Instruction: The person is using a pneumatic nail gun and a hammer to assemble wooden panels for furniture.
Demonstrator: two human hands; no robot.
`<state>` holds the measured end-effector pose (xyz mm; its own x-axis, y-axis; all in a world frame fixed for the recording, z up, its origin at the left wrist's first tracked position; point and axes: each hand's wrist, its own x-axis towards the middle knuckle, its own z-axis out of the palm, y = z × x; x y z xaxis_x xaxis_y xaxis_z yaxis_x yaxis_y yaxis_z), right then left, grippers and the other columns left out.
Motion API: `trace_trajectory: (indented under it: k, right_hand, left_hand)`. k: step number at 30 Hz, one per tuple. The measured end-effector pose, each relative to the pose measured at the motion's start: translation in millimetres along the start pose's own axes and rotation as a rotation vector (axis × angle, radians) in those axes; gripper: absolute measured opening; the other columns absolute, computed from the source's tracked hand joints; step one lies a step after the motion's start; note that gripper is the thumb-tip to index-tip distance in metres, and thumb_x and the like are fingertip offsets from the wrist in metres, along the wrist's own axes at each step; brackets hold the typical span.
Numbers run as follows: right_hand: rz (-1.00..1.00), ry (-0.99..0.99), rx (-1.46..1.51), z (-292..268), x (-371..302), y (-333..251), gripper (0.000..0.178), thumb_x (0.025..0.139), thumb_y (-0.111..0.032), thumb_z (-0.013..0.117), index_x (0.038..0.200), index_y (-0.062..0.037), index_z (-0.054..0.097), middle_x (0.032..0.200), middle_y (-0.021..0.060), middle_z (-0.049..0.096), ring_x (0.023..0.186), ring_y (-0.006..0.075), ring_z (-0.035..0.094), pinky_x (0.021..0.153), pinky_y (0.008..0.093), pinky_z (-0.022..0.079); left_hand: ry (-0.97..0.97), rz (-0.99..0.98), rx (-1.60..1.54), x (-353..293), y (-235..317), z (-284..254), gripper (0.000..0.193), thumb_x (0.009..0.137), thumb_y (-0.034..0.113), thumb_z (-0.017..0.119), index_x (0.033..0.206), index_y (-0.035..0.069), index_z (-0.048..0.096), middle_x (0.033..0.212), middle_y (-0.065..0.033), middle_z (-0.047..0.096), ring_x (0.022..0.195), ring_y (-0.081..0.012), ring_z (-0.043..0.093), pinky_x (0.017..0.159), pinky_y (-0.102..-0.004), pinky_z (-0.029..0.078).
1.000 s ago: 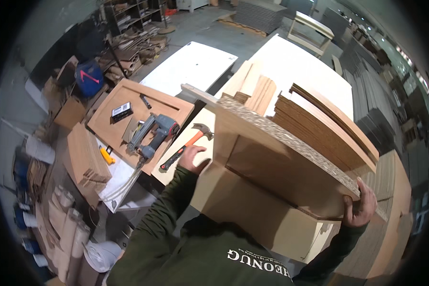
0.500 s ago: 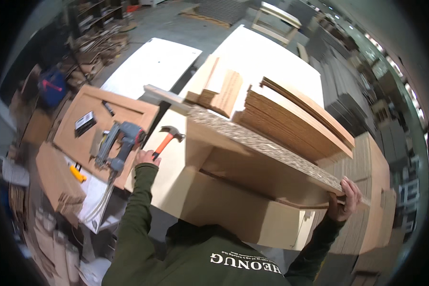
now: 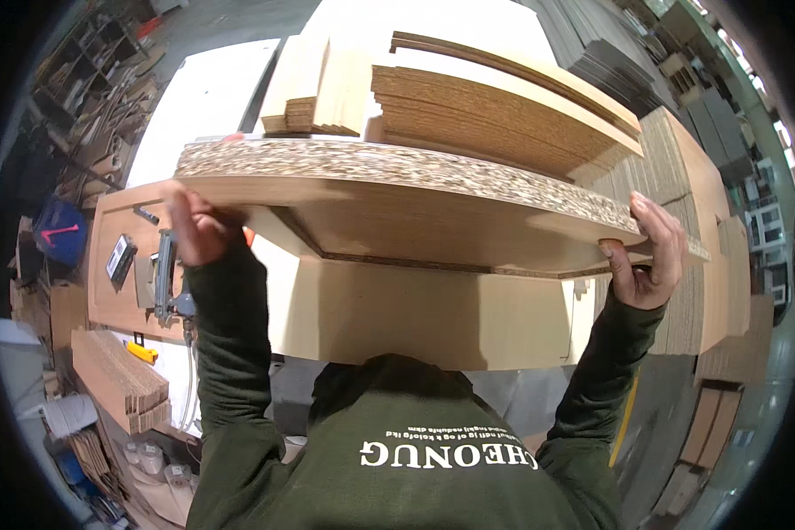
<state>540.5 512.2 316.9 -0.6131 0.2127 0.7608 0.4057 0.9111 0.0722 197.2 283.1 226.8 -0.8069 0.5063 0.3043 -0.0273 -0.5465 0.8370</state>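
Observation:
A wood-faced panel (image 3: 433,212) with a rough chipboard edge stands raised in front of me, spanning between my hands. My right hand (image 3: 649,256) grips its right end, fingers over the edge and thumb on the near face. At the left end, my left hand (image 3: 201,228) is closed against the panel; motion blurs its fingers. Under that end, a sliver of the orange hammer handle (image 3: 249,237) shows, while the rest of the hammer is hidden. Pale boards (image 3: 397,309) lie below the panel, nearer my body.
Left of me, a nail gun (image 3: 166,283) with a hose lies on a wooden door panel (image 3: 115,221). Near it are a yellow cutter (image 3: 140,351) and stacked wood strips (image 3: 119,375). Beyond the raised panel are more stacked strips (image 3: 495,110). Tall board stacks (image 3: 707,203) stand to the right.
My left hand has left the hammer handle and moved up to the panel's left end. The panel now looks more level across the view, which has also shifted. My right hand keeps its grip.

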Motion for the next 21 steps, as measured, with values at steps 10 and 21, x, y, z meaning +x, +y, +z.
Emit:
trace_trajectory:
  k: [10,21]
  right_hand:
    - [0.088,-0.137,-0.138,-27,-14,48,0.055,0.057,-0.058,0.069,0.083,-0.0095,0.061,0.076,0.0047,0.061,0.072,0.0203,0.057,0.071,0.0348,0.041]
    - [0.081,0.091,0.049,-58,17,59,0.061,0.046,-0.059,0.075,0.077,-0.009,0.059,0.063,0.0014,0.056,0.058,0.0144,0.052,0.058,0.0298,0.041]
  left_hand:
    - [-0.246,0.119,0.112,15,-20,-66,0.053,0.085,0.039,0.049,0.12,0.0,0.037,0.112,-0.0155,0.048,0.101,-0.0236,0.05,0.087,-0.0382,0.041]
    - [0.438,0.064,0.212,19,17,-37,0.057,0.084,0.048,0.043,0.117,0.002,0.042,0.117,-0.0144,0.047,0.105,-0.0277,0.049,0.088,-0.0446,0.04]
